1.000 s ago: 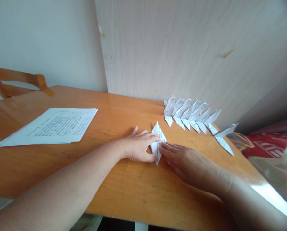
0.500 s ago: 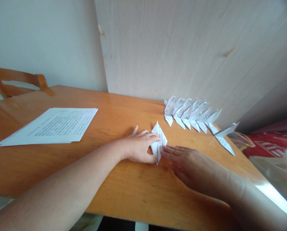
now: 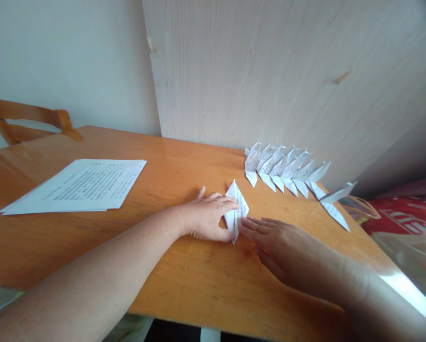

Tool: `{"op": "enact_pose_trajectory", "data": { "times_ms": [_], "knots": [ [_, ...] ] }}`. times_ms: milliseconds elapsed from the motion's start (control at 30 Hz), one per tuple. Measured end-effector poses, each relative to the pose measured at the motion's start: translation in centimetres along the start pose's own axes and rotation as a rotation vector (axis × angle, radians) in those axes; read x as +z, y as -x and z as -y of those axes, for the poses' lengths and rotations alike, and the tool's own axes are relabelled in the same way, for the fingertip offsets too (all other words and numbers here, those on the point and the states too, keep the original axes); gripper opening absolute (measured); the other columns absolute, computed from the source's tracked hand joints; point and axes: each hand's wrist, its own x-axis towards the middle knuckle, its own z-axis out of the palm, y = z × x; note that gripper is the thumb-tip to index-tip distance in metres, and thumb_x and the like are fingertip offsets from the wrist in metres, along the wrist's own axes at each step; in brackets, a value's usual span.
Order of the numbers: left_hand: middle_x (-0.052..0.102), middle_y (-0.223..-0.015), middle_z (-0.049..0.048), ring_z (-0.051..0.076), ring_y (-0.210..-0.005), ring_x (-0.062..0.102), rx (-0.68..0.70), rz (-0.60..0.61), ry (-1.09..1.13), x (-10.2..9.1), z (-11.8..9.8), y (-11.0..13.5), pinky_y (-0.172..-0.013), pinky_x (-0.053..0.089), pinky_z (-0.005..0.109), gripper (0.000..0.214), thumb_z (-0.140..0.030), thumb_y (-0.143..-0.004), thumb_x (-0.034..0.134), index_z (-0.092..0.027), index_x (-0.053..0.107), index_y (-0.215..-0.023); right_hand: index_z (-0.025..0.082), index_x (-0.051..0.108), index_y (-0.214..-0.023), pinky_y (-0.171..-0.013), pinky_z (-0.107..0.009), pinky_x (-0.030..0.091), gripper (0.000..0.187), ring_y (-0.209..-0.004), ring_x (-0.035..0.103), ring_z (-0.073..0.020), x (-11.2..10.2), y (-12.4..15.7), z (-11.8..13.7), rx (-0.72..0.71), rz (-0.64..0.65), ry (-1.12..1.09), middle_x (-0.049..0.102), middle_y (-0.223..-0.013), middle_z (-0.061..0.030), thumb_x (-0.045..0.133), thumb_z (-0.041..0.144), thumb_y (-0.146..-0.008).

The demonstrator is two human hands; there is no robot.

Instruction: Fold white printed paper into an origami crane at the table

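A small kite-shaped folded piece of printed paper (image 3: 237,202) lies on the orange wooden table (image 3: 184,280). My left hand (image 3: 206,217) rests on its left side, thumb and forefinger pinching the paper's left edge. My right hand (image 3: 279,242) lies flat with fingers stretched out, its fingertips pressing the paper's lower right edge. A row of several finished folded paper pieces (image 3: 282,168) stands along the wall behind, with one more (image 3: 336,204) set apart at the right end.
A stack of printed sheets (image 3: 81,185) lies at the table's left. A wooden chair back (image 3: 27,118) shows at the far left. A pale wooden panel (image 3: 287,71) stands behind the table. Red patterned cloth and clear plastic (image 3: 405,223) lie off the right edge.
My right hand has slid slightly down and to the right along the paper's edge. The left hand has kept its hold.
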Motion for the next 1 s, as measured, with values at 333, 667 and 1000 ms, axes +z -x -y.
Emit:
{"op": "enact_pose_trajectory", "data": {
  "times_ms": [333,667,1000],
  "knots": [
    [0.038,-0.157,0.0056,0.035,-0.143,0.03,0.008,0.001,-0.01,0.1,0.2,-0.1,-0.114,0.004,0.072,0.075,-0.06,-0.078,0.058,-0.029,0.042,-0.144,0.017,0.052,-0.141,-0.11,-0.041,0.044,0.054,-0.128,0.056,-0.0218,-0.1,0.1,0.4,-0.024,-0.023,0.026,0.057,-0.143,-0.0099,0.046,0.01,-0.088],
    [0.033,-0.159,0.0048,0.036,-0.145,0.026,-0.001,0.028,-0.016,-0.1,0.1,-0.1,-0.114,0.002,0.071,0.076,-0.059,-0.079,0.058,-0.029,0.039,-0.146,0.017,0.055,-0.138,-0.112,-0.042,0.042,0.052,-0.13,0.054,-0.0225,-0.5,0.3,0.9,-0.071,-0.039,0.032,0.056,-0.143,-0.0101,0.047,0.011,-0.087],
    [0.035,-0.158,0.0063,0.035,-0.145,0.026,0.008,0.023,-0.015,0.0,0.0,0.0,-0.115,0.001,0.069,0.077,-0.06,-0.078,0.058,-0.029,0.04,-0.146,0.019,0.056,-0.137,-0.112,-0.046,0.041,0.05,-0.132,0.052,-0.0245,-0.3,0.1,1.0,-0.041,0.005,-0.013,0.054,-0.145,-0.0104,0.048,0.013,-0.087]
  ]
}}
